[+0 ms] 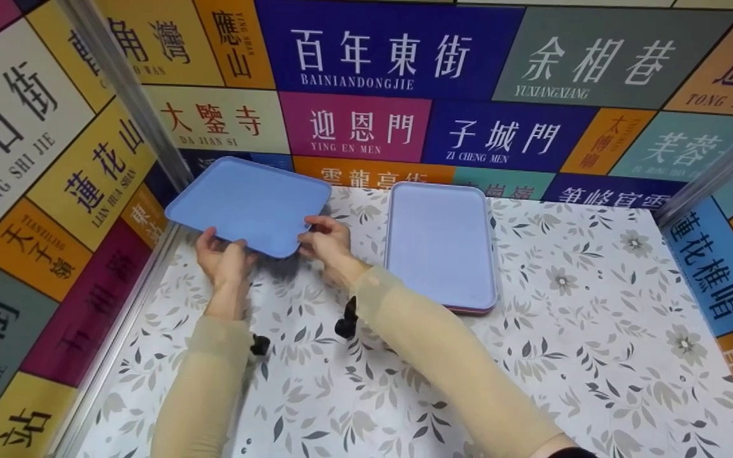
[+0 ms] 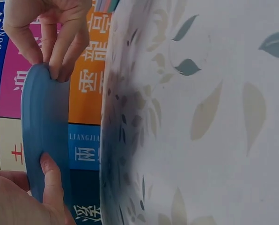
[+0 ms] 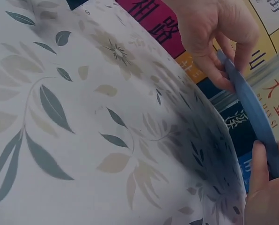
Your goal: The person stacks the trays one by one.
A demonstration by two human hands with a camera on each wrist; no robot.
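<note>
A blue rectangular tray (image 1: 252, 202) is held above the table at the back left, its near edge toward me. My left hand (image 1: 223, 261) grips the near edge on its left part, thumb along the rim. My right hand (image 1: 328, 245) pinches the near right corner. In the left wrist view the tray (image 2: 46, 112) appears edge-on between both hands, off the tablecloth. The right wrist view also shows the tray (image 3: 252, 108) from its edge, with a shadow on the cloth beneath. To the right, a stack of trays (image 1: 439, 245) lies on the table, a light blue one on top.
A white tablecloth (image 1: 564, 356) with grey leaves and flowers covers the table. Panels with coloured street-name signs (image 1: 392, 51) stand along the back and both sides. A metal corner post (image 1: 131, 95) rises at the back left, close to the held tray.
</note>
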